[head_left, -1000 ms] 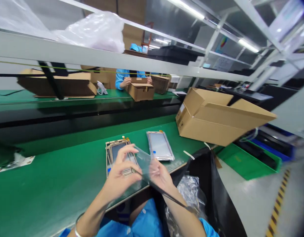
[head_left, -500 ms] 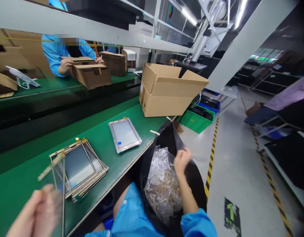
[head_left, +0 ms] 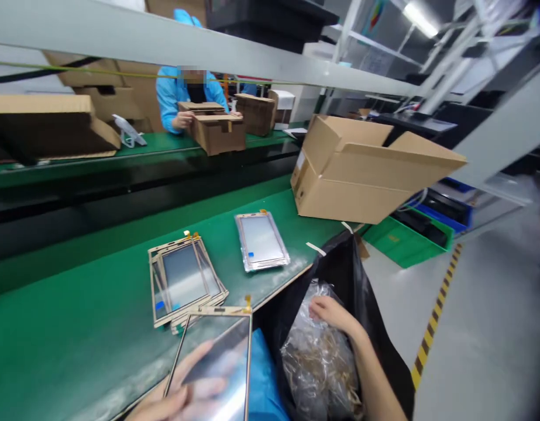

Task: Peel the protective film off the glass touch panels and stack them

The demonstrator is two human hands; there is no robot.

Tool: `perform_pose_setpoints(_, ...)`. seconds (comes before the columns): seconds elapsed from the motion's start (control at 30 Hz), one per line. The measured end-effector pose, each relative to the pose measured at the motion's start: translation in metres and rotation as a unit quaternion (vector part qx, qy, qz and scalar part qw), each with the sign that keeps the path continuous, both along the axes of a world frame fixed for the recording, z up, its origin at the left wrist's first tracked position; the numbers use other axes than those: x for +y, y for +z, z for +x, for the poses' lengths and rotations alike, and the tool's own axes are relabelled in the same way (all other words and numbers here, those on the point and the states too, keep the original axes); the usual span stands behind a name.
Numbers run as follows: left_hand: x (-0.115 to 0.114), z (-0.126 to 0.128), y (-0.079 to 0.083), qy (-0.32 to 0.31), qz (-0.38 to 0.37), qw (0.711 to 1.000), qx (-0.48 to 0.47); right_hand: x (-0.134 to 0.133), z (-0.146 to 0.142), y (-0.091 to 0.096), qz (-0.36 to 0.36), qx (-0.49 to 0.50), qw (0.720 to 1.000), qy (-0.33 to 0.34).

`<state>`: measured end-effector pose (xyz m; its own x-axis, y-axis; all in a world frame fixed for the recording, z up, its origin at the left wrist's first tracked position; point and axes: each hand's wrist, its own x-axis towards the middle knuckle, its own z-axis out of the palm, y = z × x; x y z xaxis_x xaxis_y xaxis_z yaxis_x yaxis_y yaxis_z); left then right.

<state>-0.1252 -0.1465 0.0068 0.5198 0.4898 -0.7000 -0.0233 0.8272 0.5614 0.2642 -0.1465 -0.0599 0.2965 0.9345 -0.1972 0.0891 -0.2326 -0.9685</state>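
Observation:
My left hand (head_left: 184, 397) holds a gold-framed glass touch panel (head_left: 217, 365) low in front of me, its fingers showing through the glass. My right hand (head_left: 329, 310) is down in the mouth of a black rubbish bag (head_left: 361, 292), fingers curled over crumpled clear film (head_left: 317, 362); whether it grips any I cannot tell. A stack of several gold-framed panels (head_left: 184, 280) lies on the green bench (head_left: 76, 327). To its right rests a single panel in a clear wrapper (head_left: 261, 241).
An open cardboard box (head_left: 361, 175) stands at the bench's right end. Across a dark conveyor, a person in a blue coat (head_left: 182, 96) handles a small carton (head_left: 217, 131). Green and blue bins (head_left: 410, 234) sit on the floor beside yellow-black tape.
My right hand went from peeling film at the panel down into the bag. The left hand brought the bare panel low toward my lap. My view swung right, then partly back.

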Motion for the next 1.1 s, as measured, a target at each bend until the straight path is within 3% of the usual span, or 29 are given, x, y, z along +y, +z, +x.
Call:
perform_pose_setpoints(0.1, 0.015, -0.001, 0.010, 0.007, 0.061, 0.997, -0.041, 0.006, -0.039, 0.034, 0.014, 0.069, 0.991, 0.115)
perform_pose_setpoints(0.23, 0.029, -0.005, 0.014, -0.016, 0.188, 0.982, -0.025, 0.041, -0.119, 0.073, 0.002, 0.209, 0.943, 0.260)
perform_pose_setpoints(0.3, 0.027, -0.011, 0.012, -0.029, 0.230, 0.973, -0.008, 0.059, -0.147, 0.086, -0.029, 0.210, 0.924, 0.319)
perform_pose_setpoints(0.4, 0.018, -0.022, 0.007, -0.017, 0.241, 0.970, -0.008, 0.071, -0.164, 0.098, -0.028, 0.143, 0.913, 0.381)
perform_pose_setpoints(0.5, 0.014, -0.028, 0.004, 0.010, 0.224, 0.974, -0.024, 0.068, -0.170, 0.100, 0.007, 0.065, 0.926, 0.372)
perform_pose_setpoints(0.7, 0.016, -0.034, 0.006, 0.032, 0.244, 0.967, -0.071, 0.054, -0.182, 0.077, 0.065, 0.026, 0.977, 0.200)
perform_pose_setpoints(0.8, 0.015, -0.040, 0.006, 0.002, 0.249, 0.966, -0.073, 0.057, -0.176, 0.070, 0.073, -0.026, 0.973, 0.217)
perform_pose_setpoints(0.87, 0.012, -0.044, 0.007, -0.016, 0.249, 0.967, -0.050, 0.062, -0.172, 0.075, 0.110, -0.121, 0.952, 0.257)
perform_pose_setpoints(0.97, 0.008, -0.047, 0.014, -0.032, 0.252, 0.967, -0.017, 0.071, -0.175, 0.097, 0.195, -0.247, 0.899, 0.303)
perform_pose_setpoints(1.1, 0.003, -0.048, 0.028, -0.066, 0.261, 0.963, 0.017, 0.082, -0.191, 0.132, 0.251, -0.299, 0.812, 0.433)
